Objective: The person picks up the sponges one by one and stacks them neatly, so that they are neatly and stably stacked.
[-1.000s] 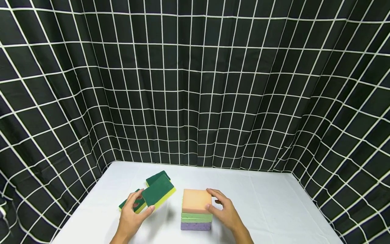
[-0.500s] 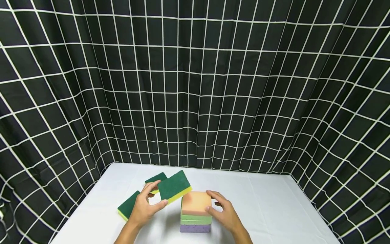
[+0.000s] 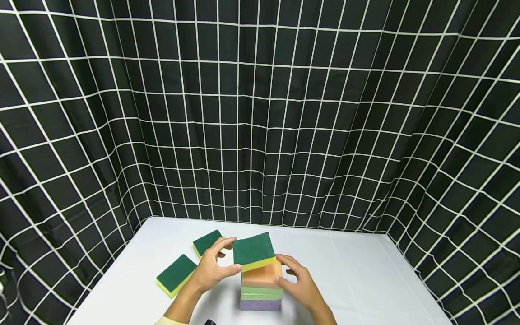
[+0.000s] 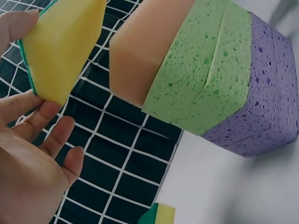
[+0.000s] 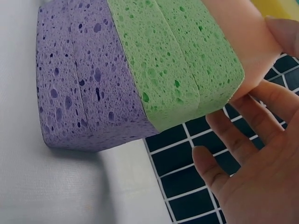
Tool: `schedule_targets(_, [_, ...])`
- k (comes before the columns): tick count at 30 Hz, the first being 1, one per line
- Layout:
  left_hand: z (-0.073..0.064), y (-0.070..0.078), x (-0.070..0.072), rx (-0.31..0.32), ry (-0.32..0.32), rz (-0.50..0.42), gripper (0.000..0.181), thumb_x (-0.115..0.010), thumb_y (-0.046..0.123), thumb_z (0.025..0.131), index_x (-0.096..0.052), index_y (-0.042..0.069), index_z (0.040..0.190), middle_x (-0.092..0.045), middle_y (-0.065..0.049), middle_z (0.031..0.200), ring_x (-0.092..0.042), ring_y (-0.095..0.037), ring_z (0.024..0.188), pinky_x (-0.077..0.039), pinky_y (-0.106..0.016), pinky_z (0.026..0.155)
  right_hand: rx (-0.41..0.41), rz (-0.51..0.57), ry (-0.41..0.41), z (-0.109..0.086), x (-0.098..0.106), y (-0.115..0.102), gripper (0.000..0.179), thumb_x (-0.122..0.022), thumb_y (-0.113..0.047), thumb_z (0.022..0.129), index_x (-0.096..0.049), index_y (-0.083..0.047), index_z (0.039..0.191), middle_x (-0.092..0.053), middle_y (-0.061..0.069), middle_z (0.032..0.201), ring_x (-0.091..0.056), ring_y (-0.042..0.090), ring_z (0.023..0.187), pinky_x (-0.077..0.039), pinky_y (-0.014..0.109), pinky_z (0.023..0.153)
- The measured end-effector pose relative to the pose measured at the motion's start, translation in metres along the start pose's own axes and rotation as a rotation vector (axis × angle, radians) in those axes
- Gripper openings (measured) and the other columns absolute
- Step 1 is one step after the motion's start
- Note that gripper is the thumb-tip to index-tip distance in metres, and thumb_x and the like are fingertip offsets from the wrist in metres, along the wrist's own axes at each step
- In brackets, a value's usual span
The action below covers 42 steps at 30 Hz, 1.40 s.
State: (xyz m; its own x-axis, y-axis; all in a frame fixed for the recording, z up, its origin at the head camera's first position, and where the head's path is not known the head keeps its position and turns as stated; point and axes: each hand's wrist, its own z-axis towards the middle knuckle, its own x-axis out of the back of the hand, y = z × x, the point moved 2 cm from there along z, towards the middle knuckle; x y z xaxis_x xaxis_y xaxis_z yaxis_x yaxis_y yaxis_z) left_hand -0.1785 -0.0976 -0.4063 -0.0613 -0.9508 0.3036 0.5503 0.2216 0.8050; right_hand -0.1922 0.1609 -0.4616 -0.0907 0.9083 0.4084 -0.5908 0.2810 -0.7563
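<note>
My left hand (image 3: 212, 271) pinches a scouring sponge (image 3: 254, 249) at its left end, thumb on the near edge and fingers on the far edge. The sponge is tilted, green scrubbing side up, and hangs over the stack; its yellow side (image 4: 65, 44) shows in the left wrist view, apart from the stack. On top of the stack lies an orange sponge (image 3: 264, 277), above two light green sponges (image 5: 161, 60) and two purple sponges (image 5: 79, 74). With thumb and index finger, my right hand (image 3: 302, 285) holds the orange sponge by its right side, the other fingers spread behind.
Two more green and yellow scouring sponges lie left of the stack: a nearer sponge (image 3: 175, 273) and a farther sponge (image 3: 206, 241), partly behind my left hand. The white table (image 3: 349, 275) ends at a black curtain (image 3: 260, 135) with white grid lines.
My left hand has carried the scouring sponge rightward, from above the other scouring sponges to over the stack. My right hand has stayed at the orange sponge.
</note>
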Motion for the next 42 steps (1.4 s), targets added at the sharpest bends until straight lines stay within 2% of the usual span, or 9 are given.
schedule_targets(6, [0.002, 0.002, -0.003, 0.038, -0.088, -0.025, 0.060, -0.077, 0.005, 0.073, -0.055, -0.006, 0.128, -0.057, -0.017, 0.117, -0.047, -0.042, 0.105, -0.041, -0.040, 0.084, -0.017, 0.037, -0.033, -0.002, -0.001, 0.020, 0.054, -0.075, -0.011, 0.081, -0.058, -0.008, 0.132, -0.057, 0.003, 0.129, -0.053, 0.020, 0.115, -0.046, 0.052, 0.087])
schedule_targets(14, [0.008, -0.003, -0.007, 0.027, -0.134, -0.024, 0.062, -0.076, 0.005, 0.074, -0.054, -0.005, 0.130, -0.056, -0.017, 0.119, -0.047, -0.042, 0.107, -0.040, -0.051, 0.084, 0.003, 0.036, -0.046, -0.002, 0.002, 0.020, 0.055, -0.076, -0.017, 0.082, -0.058, -0.014, 0.133, -0.057, 0.001, 0.129, -0.053, 0.020, 0.115, -0.046, 0.050, 0.086])
schedule_targets(18, [0.010, -0.009, -0.010, 0.017, -0.162, -0.013, 0.062, -0.076, 0.007, 0.074, -0.054, -0.005, 0.130, -0.057, -0.017, 0.117, -0.049, -0.035, 0.106, -0.041, -0.044, 0.083, 0.023, 0.035, -0.048, -0.002, 0.002, 0.018, 0.055, -0.076, -0.016, 0.082, -0.057, -0.012, 0.134, -0.057, 0.002, 0.129, -0.053, 0.019, 0.115, -0.047, 0.049, 0.086])
schedule_targets(21, [0.011, -0.024, -0.014, 0.013, -0.170, 0.006, 0.064, -0.077, 0.009, 0.074, -0.054, -0.003, 0.132, -0.057, -0.014, 0.117, -0.049, -0.031, 0.106, -0.041, -0.041, 0.083, 0.032, 0.031, -0.054, -0.002, 0.003, 0.017, 0.056, -0.076, -0.016, 0.082, -0.056, -0.010, 0.134, -0.057, 0.004, 0.129, -0.053, 0.019, 0.115, -0.047, 0.049, 0.086])
schedule_targets(24, [0.011, -0.040, -0.017, 0.017, -0.177, 0.015, 0.066, -0.078, 0.013, 0.073, -0.053, 0.001, 0.134, -0.057, -0.008, 0.117, -0.049, -0.030, 0.107, -0.041, -0.041, 0.084, -0.005, 0.037, -0.059, -0.002, 0.003, 0.018, 0.057, -0.077, -0.018, 0.081, -0.056, -0.012, 0.134, -0.058, 0.002, 0.129, -0.053, 0.019, 0.115, -0.046, 0.049, 0.087])
schedule_targets(26, [0.011, -0.044, -0.018, 0.017, -0.183, 0.006, 0.067, -0.078, 0.016, 0.073, -0.054, 0.004, 0.135, -0.058, -0.005, 0.117, -0.049, -0.029, 0.108, -0.041, -0.040, 0.084, -0.042, 0.045, -0.058, -0.002, 0.004, 0.019, 0.059, -0.079, -0.019, 0.080, -0.057, -0.016, 0.134, -0.057, -0.001, 0.129, -0.053, 0.019, 0.115, -0.046, 0.048, 0.088])
schedule_targets(32, [0.009, -0.046, -0.020, 0.042, -0.198, -0.025, 0.067, -0.078, 0.024, 0.074, -0.055, 0.009, 0.135, -0.058, 0.001, 0.118, -0.048, -0.034, 0.110, -0.040, -0.044, 0.086, -0.068, 0.057, -0.064, -0.003, 0.003, 0.022, 0.063, -0.079, -0.018, 0.079, -0.054, -0.016, 0.137, -0.057, -0.003, 0.131, -0.053, 0.022, 0.117, -0.045, 0.048, 0.090])
schedule_targets(36, [0.008, -0.047, -0.022, 0.063, -0.204, -0.021, 0.067, -0.077, 0.024, 0.074, -0.055, 0.010, 0.135, -0.057, 0.003, 0.119, -0.048, -0.035, 0.111, -0.040, -0.040, 0.086, -0.071, 0.078, -0.065, -0.003, 0.003, 0.022, 0.065, -0.079, -0.017, 0.079, -0.052, -0.014, 0.139, -0.056, -0.002, 0.133, -0.052, 0.023, 0.119, -0.044, 0.053, 0.090])
schedule_targets(42, [0.007, -0.048, -0.023, 0.032, -0.208, -0.018, 0.067, -0.078, 0.024, 0.074, -0.055, 0.007, 0.135, -0.057, 0.000, 0.119, -0.049, -0.032, 0.109, -0.039, -0.038, 0.084, -0.079, 0.096, -0.057, -0.003, 0.003, 0.023, 0.069, -0.080, -0.017, 0.079, -0.049, -0.012, 0.140, -0.054, 0.000, 0.136, -0.052, 0.023, 0.119, -0.043, 0.054, 0.092])
